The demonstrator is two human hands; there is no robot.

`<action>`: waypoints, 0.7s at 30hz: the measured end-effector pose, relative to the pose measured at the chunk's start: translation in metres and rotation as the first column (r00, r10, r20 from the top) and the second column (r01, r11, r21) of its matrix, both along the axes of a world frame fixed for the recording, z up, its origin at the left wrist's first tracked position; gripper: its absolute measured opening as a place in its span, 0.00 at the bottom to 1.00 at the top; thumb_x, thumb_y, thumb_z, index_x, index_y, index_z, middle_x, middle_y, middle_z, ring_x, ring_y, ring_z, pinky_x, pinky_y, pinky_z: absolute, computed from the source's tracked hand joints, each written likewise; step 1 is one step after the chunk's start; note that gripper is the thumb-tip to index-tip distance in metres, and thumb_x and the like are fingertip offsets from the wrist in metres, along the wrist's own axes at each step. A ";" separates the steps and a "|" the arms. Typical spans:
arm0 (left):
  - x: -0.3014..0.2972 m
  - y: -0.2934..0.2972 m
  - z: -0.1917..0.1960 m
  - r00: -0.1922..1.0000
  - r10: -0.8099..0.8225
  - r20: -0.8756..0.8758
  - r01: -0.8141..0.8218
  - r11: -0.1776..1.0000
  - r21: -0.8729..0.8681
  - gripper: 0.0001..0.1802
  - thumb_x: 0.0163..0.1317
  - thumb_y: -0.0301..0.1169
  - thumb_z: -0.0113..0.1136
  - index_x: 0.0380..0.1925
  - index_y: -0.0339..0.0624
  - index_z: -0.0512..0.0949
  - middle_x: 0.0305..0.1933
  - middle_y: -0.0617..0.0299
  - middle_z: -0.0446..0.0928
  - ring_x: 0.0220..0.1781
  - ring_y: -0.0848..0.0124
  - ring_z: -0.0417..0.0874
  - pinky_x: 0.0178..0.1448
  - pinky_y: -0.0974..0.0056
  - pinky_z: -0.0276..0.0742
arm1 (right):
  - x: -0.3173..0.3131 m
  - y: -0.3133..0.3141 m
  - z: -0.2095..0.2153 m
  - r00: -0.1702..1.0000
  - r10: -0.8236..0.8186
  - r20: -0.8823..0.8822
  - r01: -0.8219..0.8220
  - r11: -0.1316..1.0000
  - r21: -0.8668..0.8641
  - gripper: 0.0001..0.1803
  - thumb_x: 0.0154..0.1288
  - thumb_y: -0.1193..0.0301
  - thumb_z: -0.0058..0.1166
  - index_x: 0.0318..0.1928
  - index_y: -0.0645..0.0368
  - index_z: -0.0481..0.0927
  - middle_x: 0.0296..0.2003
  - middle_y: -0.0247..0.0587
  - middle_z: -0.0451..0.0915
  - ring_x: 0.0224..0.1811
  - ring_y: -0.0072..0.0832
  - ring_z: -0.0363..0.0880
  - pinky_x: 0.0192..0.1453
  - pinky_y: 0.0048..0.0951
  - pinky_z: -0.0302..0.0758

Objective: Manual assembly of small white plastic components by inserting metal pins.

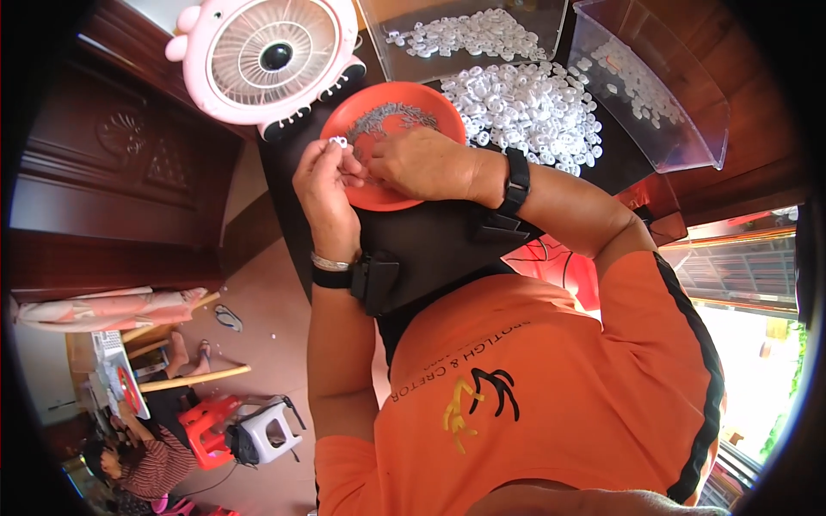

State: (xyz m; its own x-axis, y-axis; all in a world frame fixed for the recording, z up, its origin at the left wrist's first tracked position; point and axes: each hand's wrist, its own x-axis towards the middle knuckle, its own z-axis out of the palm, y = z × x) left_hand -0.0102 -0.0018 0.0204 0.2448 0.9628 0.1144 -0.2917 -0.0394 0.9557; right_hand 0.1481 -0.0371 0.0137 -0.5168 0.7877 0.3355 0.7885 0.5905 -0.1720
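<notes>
Over the left side of a round orange-red plate [443,101], my left hand [329,193] pinches a small white plastic piece [338,141] with holes between thumb and fingertips. Small grey nail-like pins [379,120] lie in a band across the plate. My right hand [423,162] is bent over the plate with its fingers curled in, close beside the left hand's fingers. Its fingertips are mostly hidden, so what they grip does not show. A big heap of white plastic pieces [525,112] lies on the dark table just beyond my right wrist.
Clear plastic bins [654,95] holding more white pieces stand at the far side and far right. A pink fan [275,56] stands at the far left, near the plate. At lower left, another person [159,460] is by a small table, near red and white stools [271,430].
</notes>
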 end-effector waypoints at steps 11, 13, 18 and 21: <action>0.004 -0.004 0.000 0.998 -0.027 -0.050 0.029 0.999 0.031 0.09 0.64 0.30 0.50 0.29 0.36 0.75 0.22 0.65 0.72 0.24 0.76 0.73 0.29 0.73 0.65 | 0.006 0.003 -0.002 1.000 -0.019 0.019 0.021 0.993 -0.113 0.09 0.55 0.70 0.50 0.35 0.57 0.80 0.32 0.41 0.78 0.36 0.39 0.79 0.37 0.39 0.76; 0.004 -0.004 -0.001 0.999 -0.012 -0.041 0.013 0.999 0.037 0.09 0.64 0.31 0.50 0.29 0.37 0.75 0.22 0.65 0.72 0.24 0.77 0.72 0.29 0.73 0.65 | 0.002 0.003 0.001 0.996 -0.048 0.080 0.057 0.991 -0.119 0.09 0.55 0.70 0.50 0.35 0.56 0.80 0.31 0.41 0.78 0.36 0.39 0.79 0.37 0.39 0.76; 0.007 -0.006 0.003 0.998 0.004 -0.066 -0.001 0.999 0.051 0.09 0.63 0.31 0.49 0.29 0.37 0.75 0.23 0.65 0.72 0.24 0.77 0.72 0.29 0.73 0.65 | 0.001 0.001 0.004 0.995 -0.062 0.073 0.070 0.992 -0.107 0.08 0.56 0.69 0.49 0.33 0.57 0.80 0.30 0.41 0.79 0.35 0.40 0.80 0.36 0.39 0.76; 0.006 -0.005 0.001 0.998 0.001 -0.069 0.003 0.999 0.051 0.10 0.63 0.31 0.49 0.29 0.37 0.75 0.23 0.65 0.72 0.24 0.77 0.72 0.29 0.73 0.65 | -0.001 0.001 0.004 0.997 -0.081 -0.003 0.081 0.993 -0.089 0.07 0.54 0.72 0.50 0.28 0.61 0.80 0.28 0.47 0.81 0.33 0.45 0.81 0.36 0.42 0.77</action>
